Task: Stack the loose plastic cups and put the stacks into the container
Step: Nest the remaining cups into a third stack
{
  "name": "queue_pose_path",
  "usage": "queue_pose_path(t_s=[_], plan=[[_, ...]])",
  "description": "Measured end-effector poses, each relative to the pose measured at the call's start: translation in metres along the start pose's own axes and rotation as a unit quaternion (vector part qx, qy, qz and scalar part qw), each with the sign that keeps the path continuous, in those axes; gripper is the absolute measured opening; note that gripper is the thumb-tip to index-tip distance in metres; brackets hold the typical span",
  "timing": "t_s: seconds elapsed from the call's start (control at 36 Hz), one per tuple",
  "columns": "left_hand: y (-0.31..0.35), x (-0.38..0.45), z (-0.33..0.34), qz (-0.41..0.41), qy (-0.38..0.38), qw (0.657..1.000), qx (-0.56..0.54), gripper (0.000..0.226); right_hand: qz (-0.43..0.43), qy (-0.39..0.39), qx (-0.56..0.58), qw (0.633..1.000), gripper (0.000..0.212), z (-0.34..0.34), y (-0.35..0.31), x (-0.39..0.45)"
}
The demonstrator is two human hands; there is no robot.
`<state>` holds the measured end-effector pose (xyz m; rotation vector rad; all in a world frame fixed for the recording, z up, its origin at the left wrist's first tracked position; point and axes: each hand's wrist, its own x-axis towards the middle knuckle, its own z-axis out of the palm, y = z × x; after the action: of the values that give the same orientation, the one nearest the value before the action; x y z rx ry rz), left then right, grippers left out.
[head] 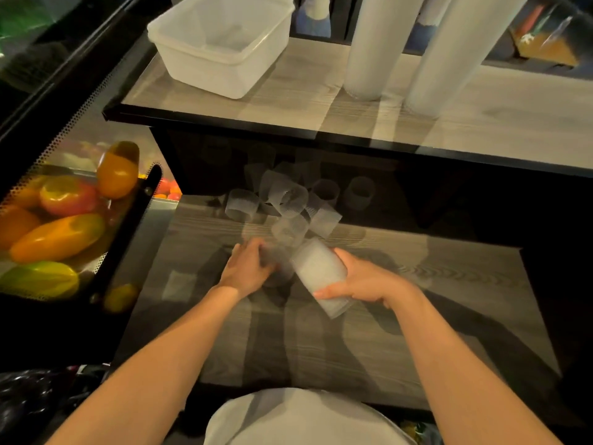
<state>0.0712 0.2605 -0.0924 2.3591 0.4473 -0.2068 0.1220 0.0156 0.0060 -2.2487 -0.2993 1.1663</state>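
Several loose clear plastic cups lie jumbled on the low wooden table, just beyond my hands. My right hand grips a short stack of cups, tilted with its open end toward the upper left. My left hand closes around a single clear cup right beside the stack's mouth; that cup is blurred and partly hidden by my fingers. A white translucent container stands empty on the raised counter at the upper left.
Two tall stacks of cups stand on the raised counter to the right of the container. A display case with plastic fruit borders the table on the left. The counter's black edge overhangs the loose cups.
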Motion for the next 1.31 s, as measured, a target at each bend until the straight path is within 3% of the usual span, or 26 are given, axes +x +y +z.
queue_pose_path(t_s=[0.11, 0.25, 0.31, 0.39, 0.53, 0.67, 0.78, 0.81, 0.92, 1.0, 1.08, 1.14, 1.19, 1.31], plan=[[0.022, -0.012, -0.005, -0.067, 0.017, 0.989, -0.134, 0.054, -0.002, 0.007, 0.004, 1.000, 0.093, 0.000, 0.005, -0.006], [0.062, -0.032, -0.001, -0.002, 0.033, 0.969, -0.244, 0.046, -0.004, -0.014, -0.039, 0.999, 0.104, 0.002, 0.003, -0.012], [0.074, -0.039, -0.001, 0.027, 0.012, 0.971, -0.239, 0.041, 0.001, -0.012, -0.054, 0.998, 0.105, 0.002, 0.004, -0.013], [0.082, -0.043, -0.001, 0.068, 0.002, 0.972, -0.226, 0.051, 0.004, -0.009, -0.050, 0.999, 0.114, -0.001, 0.009, -0.014], [0.077, -0.042, 0.002, 0.071, 0.053, 0.964, -0.249, 0.061, -0.010, -0.019, -0.026, 0.999, 0.103, -0.005, 0.013, -0.017], [0.094, -0.052, 0.007, 0.150, -0.038, 0.970, -0.188, 0.062, -0.006, 0.003, -0.004, 1.000, 0.116, -0.001, 0.012, -0.013], [0.092, -0.047, 0.010, 0.193, -0.093, 0.965, -0.153, 0.058, -0.013, 0.026, 0.045, 0.999, 0.110, -0.002, 0.021, -0.009], [0.094, -0.042, 0.009, 0.186, -0.061, 0.967, -0.161, 0.056, -0.015, 0.031, 0.060, 0.998, 0.107, -0.003, 0.022, -0.010], [0.095, 0.004, 0.000, 0.085, 0.195, 0.974, -0.079, 0.057, -0.014, 0.048, 0.072, 0.996, 0.112, -0.007, 0.026, -0.009], [0.090, 0.042, -0.013, 0.016, 0.209, 0.978, 0.017, 0.069, -0.015, 0.051, 0.069, 0.996, 0.109, -0.009, 0.027, -0.007], [0.081, 0.065, -0.020, -0.009, 0.211, 0.971, 0.116, 0.046, -0.018, 0.048, 0.069, 0.996, 0.109, -0.011, 0.027, -0.006], [0.079, 0.072, -0.023, -0.028, 0.217, 0.968, 0.123, 0.029, -0.022, 0.044, 0.068, 0.997, 0.110, -0.012, 0.027, -0.006], [0.078, 0.071, -0.026, -0.021, 0.232, 0.965, 0.117, 0.021, -0.029, 0.039, 0.074, 0.996, 0.109, -0.013, 0.026, -0.005], [0.077, 0.055, -0.031, 0.071, 0.257, 0.954, 0.138, 0.014, -0.056, 0.023, 0.099, 0.993, 0.105, -0.012, 0.022, -0.003]])
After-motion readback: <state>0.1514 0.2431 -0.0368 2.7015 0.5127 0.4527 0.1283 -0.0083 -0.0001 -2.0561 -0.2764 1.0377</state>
